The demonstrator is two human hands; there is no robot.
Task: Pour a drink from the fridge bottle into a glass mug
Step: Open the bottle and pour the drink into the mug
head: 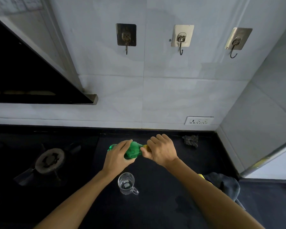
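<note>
Green bottle (133,151) held sideways mid-frame, long axis L-R, cap (145,147) end twd right. L hand (117,156) wraps body, R hand (162,151) grips cap. Glass mug (126,183) lower centre, nearer L hand.

The right hand (161,151) hides most of the green bottle's (134,151) yellow cap (146,147); its forearm (205,189) covers part of a dark cloth (226,184).
</note>
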